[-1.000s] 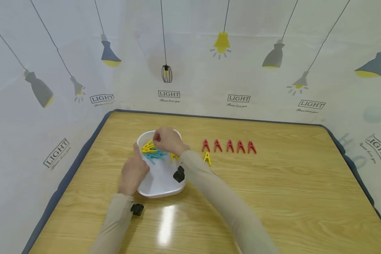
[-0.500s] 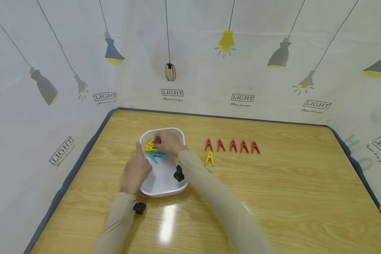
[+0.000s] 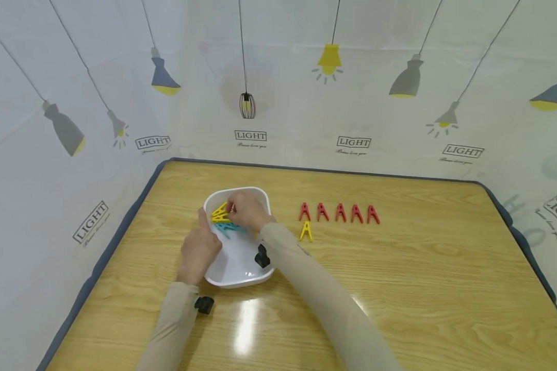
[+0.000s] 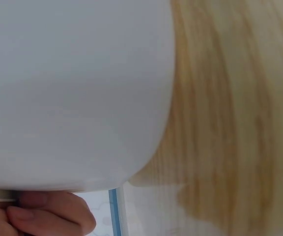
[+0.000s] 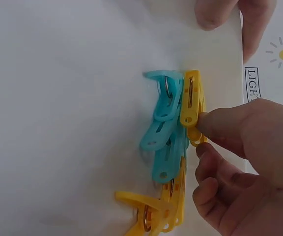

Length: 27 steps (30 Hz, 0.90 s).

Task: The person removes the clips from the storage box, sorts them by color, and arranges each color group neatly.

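Wood-grain tabletop [image 3: 422, 288] bears a white tray [image 3: 234, 260] gripped by the left hand [image 3: 198, 251], into which the right hand [image 3: 248, 210] has lowered, fingers [image 5: 211, 162] nearly closed, apparently pinching 1 yellow clothespin [image 5: 191, 93] at the tray's far left, so picking seems under way.

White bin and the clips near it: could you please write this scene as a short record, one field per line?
container: white bin, on a wooden table
left hand: grips the bin's left wall
right hand: inside the bin, thumb and forefinger seemingly pinching a yellow clip
also in bin: turquoise clips and more yellow clips
row on table: five red clips
nearer than the row: single yellow clip
background: white backdrop printed with lamps and "LIGHT"
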### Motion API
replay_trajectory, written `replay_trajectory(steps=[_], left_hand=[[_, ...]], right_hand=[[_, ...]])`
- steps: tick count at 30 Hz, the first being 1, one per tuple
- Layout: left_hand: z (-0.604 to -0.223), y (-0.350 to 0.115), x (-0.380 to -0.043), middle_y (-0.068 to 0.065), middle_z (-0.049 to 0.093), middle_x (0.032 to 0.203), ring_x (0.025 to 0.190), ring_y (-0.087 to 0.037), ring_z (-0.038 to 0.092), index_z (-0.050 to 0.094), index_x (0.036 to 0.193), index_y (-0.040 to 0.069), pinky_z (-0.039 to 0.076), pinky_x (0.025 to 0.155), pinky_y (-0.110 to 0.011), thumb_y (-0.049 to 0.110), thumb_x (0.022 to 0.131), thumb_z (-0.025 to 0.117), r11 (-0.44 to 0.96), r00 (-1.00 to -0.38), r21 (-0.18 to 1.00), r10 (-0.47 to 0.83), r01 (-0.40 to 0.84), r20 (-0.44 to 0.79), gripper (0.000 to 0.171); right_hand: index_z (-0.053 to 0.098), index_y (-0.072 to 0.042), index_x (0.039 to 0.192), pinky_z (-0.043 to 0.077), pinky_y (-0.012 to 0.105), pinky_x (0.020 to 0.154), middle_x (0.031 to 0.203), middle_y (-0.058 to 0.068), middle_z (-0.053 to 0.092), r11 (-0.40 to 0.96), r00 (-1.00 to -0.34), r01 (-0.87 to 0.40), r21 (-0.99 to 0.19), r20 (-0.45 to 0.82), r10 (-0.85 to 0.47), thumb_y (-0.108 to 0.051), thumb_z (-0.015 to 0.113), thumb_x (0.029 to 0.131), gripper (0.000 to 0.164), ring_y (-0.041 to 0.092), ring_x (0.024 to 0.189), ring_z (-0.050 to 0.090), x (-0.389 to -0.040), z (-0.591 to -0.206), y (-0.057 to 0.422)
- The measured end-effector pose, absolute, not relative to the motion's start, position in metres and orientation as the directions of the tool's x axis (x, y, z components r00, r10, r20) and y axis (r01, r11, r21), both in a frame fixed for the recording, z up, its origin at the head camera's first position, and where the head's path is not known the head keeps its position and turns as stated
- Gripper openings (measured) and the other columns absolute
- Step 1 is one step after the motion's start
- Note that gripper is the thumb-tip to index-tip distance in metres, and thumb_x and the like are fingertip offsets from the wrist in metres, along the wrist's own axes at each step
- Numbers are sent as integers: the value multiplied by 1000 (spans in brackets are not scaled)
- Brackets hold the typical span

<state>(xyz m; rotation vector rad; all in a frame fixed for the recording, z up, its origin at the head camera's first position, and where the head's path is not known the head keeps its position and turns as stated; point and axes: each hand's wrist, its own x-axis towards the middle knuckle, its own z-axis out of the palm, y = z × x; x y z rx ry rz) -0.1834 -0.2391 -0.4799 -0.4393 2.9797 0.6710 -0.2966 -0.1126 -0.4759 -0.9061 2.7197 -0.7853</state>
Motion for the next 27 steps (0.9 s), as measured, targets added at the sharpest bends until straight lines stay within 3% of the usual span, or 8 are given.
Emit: replay_trajectory(steps=[10, 27], left_hand=[[-476, -240, -182, -27, 63, 86, 70, -33, 60, 4, 159, -2, 50, 61, -44, 10, 90, 55, 854, -955, 427, -264, -296, -132, 87], [-477, -237, -182, -25, 63, 85, 71, -31, 59, 3, 160, -3, 51, 63, -41, 8, 91, 58, 861, -954, 412, -261, -299, -147, 89]], right_hand=[[71, -12, 89, 46, 20, 73, 86, -2, 65, 688, -794, -481, -543, -62, -605, -17, 71, 94, 7, 12, 80, 57, -292, -471, -111], [71, -8, 92, 44, 17, 68, 88, 3, 70, 619, -829, -457, -639, 54, -557, -19, 70, 95, 12, 10, 76, 56, -292, -465, -97]])
